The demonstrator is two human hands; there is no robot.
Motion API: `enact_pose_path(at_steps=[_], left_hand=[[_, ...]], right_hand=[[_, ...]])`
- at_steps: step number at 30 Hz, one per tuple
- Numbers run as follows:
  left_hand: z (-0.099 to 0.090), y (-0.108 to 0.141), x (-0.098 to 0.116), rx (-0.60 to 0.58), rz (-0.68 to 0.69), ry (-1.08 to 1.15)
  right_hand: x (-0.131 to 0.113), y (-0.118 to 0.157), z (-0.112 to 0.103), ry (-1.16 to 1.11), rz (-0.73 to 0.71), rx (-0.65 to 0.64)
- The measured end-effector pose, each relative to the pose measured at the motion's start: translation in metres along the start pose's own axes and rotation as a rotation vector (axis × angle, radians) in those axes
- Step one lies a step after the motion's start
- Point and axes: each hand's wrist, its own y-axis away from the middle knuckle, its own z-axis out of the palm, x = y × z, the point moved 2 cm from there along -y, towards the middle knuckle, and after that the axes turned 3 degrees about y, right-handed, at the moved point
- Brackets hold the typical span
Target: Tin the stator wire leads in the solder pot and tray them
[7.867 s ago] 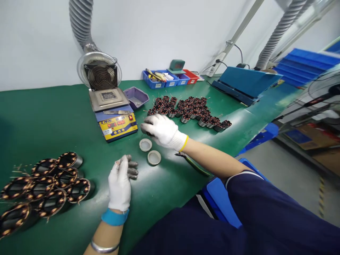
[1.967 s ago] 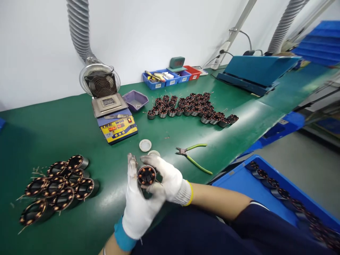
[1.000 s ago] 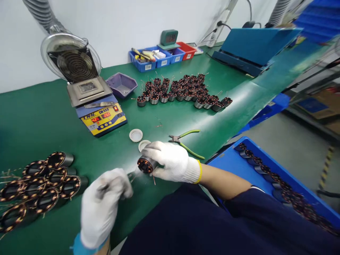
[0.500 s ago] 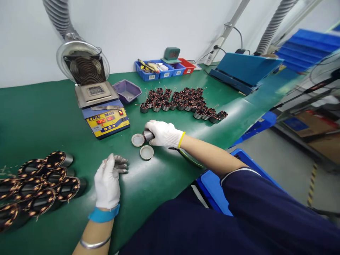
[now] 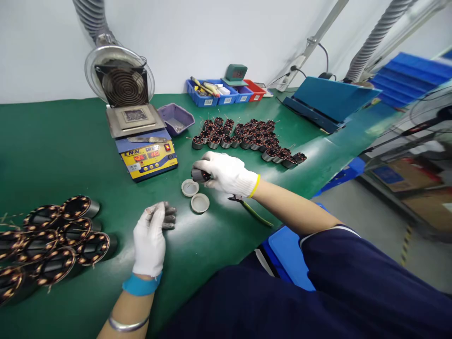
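My right hand [image 5: 228, 173], in a white glove, grips a small metal stator [image 5: 200, 175] just above two shallow round dishes. The stator is tilted, its copper side partly hidden by my fingers. One dish [image 5: 190, 188] lies below it, and the other dish [image 5: 199, 203] is a little nearer to me. My left hand [image 5: 152, 235], gloved with dark fingertips, rests on the green table with its fingers curled together; whatever they may pinch is too small to make out. Green-handled cutters [image 5: 256, 213] lie beneath my right wrist.
Large stators [image 5: 42, 245] stand at the left. Behind the dishes are a yellow-blue heating unit [image 5: 148, 160], a purple tray [image 5: 175, 118] and several small stators [image 5: 247, 134]. Parts bins [image 5: 208, 100] line the wall; a blue case [image 5: 328, 101] sits at the back right.
My right hand has lifted the stator slightly and tilted it over the upper dish. My left hand keeps its curled pose. The whole view has shifted a little.
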Motion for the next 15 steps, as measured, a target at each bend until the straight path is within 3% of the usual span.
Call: enact_pose_path(at_steps=[4,10,12,15], left_hand=[[0.0,0.0,-0.002,-0.016,0.004,-0.013],[0.001,0.001,-0.002,-0.013,0.011,-0.034],[0.002,0.002,-0.001,0.007,0.02,-0.044],[0.004,0.002,0.001,0.015,0.014,-0.046]], right_hand=[[-0.013,-0.006,0.005,0.222,-0.066,-0.006],[-0.023,-0.01,0.008,0.268,-0.018,-0.046],[-0.024,-0.018,-0.006,0.254,-0.052,-0.018],[-0.024,-0.047,-0.045,0.138,-0.052,0.118]])
